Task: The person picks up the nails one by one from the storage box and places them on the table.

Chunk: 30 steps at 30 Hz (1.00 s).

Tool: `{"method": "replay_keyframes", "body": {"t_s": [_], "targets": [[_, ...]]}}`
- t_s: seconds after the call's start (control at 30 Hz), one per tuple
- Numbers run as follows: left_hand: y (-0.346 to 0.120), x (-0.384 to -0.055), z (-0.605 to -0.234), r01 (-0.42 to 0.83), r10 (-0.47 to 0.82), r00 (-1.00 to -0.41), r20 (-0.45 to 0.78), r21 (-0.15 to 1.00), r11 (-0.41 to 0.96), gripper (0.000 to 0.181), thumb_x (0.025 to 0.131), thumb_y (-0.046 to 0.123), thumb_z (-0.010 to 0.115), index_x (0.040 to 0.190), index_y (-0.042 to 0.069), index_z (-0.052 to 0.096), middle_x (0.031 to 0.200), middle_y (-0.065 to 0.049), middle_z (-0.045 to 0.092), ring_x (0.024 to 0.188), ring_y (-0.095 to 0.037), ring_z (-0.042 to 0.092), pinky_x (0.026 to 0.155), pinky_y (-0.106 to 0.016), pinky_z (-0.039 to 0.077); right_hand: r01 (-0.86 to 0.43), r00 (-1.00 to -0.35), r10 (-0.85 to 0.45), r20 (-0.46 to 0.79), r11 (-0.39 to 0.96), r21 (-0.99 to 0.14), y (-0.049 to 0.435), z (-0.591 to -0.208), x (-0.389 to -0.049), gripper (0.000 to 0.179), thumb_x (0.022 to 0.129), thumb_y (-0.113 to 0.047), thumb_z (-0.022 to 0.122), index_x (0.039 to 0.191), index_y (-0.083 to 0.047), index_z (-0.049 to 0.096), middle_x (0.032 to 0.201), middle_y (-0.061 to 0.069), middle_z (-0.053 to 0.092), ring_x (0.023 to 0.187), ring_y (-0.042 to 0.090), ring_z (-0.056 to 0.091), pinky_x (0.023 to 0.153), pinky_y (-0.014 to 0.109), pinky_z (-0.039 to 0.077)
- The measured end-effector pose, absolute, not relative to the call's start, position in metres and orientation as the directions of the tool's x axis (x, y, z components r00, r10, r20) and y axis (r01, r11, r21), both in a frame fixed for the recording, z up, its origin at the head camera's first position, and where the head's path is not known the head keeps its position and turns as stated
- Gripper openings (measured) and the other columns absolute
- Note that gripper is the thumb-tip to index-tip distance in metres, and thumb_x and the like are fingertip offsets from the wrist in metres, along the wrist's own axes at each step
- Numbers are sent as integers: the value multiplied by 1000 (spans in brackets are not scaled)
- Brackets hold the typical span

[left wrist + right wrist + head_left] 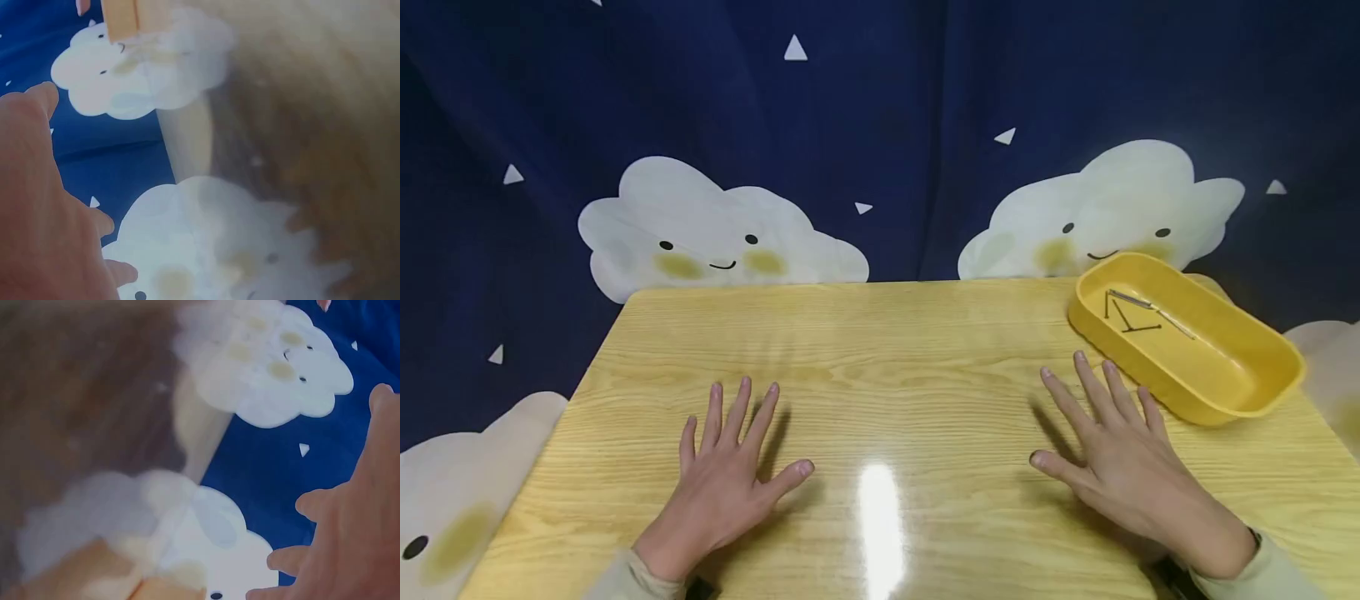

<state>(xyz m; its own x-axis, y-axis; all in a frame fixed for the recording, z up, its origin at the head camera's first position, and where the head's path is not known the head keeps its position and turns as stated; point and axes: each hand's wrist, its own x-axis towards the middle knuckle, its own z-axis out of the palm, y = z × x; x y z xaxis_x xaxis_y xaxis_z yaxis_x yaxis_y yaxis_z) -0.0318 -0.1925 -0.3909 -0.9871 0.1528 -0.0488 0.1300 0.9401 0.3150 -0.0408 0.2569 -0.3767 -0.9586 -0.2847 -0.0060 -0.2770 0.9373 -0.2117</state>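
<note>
My left hand is palm down over the left part of the wooden table, its fingers spread and nothing in its grasp. Across from it, my right hand has the same spread pose and holds nothing. Shadows lie beside both hands. Nearest to the right fingertips is a yellow oval plastic basin at the table's right side. Inside it lie several thin metal pieces, some dark and some silvery; their kind is too small to tell. In the wrist views, the left hand and right hand show only partly.
Behind the table hangs a dark blue curtain with white clouds and small triangles. The basin stands slanted near the far right corner. A bright light reflection falls on the table's front middle.
</note>
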Motion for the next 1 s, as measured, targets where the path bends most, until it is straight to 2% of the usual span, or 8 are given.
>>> {"method": "replay_keyframes", "body": {"t_s": [0.1,0.3,0.4,0.77,1.0], "targets": [[-194,-35,-390,144,166,-985,-39,324,935,95,92,76,51,167,29,15,175,-17,8,161,-49,-4,118,-77,5,-266,-963,-269,17,939,-219,266,-374,-43,89,99,-60,56,167,-30,7,175,8,-13,161,47,-11,118,82,0],[-195,-38,-387,157,176,-984,-29,334,930,96,93,75,51,167,30,11,176,-16,7,162,-47,-5,119,-76,5,-240,-971,-234,56,938,-250,287,-370,-46,86,102,-54,54,167,-29,4,175,13,-10,161,46,-13,119,78,-11],[-196,-39,-385,162,177,-984,-11,350,923,95,94,72,52,167,29,9,175,-18,7,161,-49,-4,118,-76,6,-219,-976,-210,62,935,-279,296,-368,-48,82,104,-50,52,167,-29,4,175,14,-10,160,48,-12,119,78,-12],[-197,-43,-384,197,196,-980,43,400,895,93,98,62,55,168,26,6,175,-17,5,162,-46,-8,119,-74,8,-146,-981,-101,164,944,-294,320,-357,-50,73,107,-45,46,167,-21,13,171,31,9,153,62,11,111,85,3],[-195,-46,-380,235,221,-971,85,456,858,89,100,55,56,167,28,5,176,-15,6,163,-43,-8,119,-73,9,-100,-972,-29,235,950,-297,333,-350,-53,69,109,-44,44,166,-17,17,166,36,18,137,71,28,95,86,18]]}}
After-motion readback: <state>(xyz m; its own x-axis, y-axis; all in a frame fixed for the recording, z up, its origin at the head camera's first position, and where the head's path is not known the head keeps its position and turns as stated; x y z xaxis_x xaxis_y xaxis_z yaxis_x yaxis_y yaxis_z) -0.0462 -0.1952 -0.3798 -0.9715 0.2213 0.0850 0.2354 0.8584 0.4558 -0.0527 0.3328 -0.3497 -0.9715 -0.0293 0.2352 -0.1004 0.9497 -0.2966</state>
